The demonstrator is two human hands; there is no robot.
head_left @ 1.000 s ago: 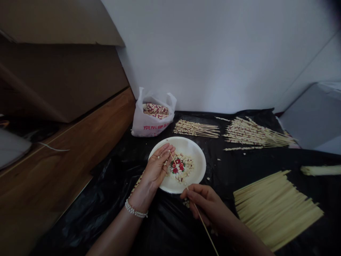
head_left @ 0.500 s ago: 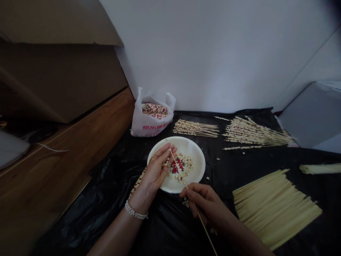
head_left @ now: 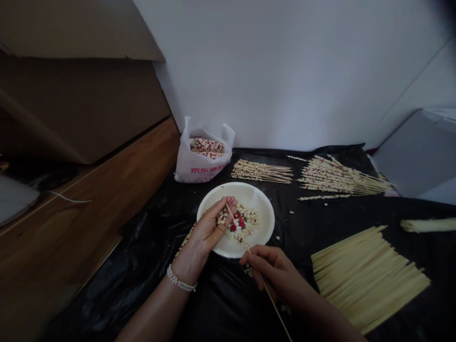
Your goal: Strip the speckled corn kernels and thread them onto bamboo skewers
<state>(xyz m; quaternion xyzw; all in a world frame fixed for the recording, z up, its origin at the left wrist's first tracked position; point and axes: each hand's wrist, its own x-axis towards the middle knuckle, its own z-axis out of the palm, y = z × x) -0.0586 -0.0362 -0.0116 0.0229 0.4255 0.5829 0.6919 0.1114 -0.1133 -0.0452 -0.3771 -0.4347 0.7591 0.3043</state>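
Note:
My right hand pinches a thin wooden skewer that slants up over the bowl. The skewer's tip meets the fingertips of my left hand, whose fingers are curled inward above the bowl's left side. Pale corn kernels show between those fingers and the thumb; whether one sits on the tip is too small to tell. Below lies a white bowl with a red flower print and loose cream and dark red kernels. Part of a speckled corn cob shows behind my left wrist.
A white plastic bag holds speckled corn cobs. Two piles of kernel-threaded skewers lie at the back. Bare skewers are spread at right, below a pale stripped cob. Black plastic sheeting covers the floor.
My left hand has lowered slightly, and its fingers have shifted at the skewer's tip, where a pale kernel showed before. My right hand and the skewer have hardly moved.

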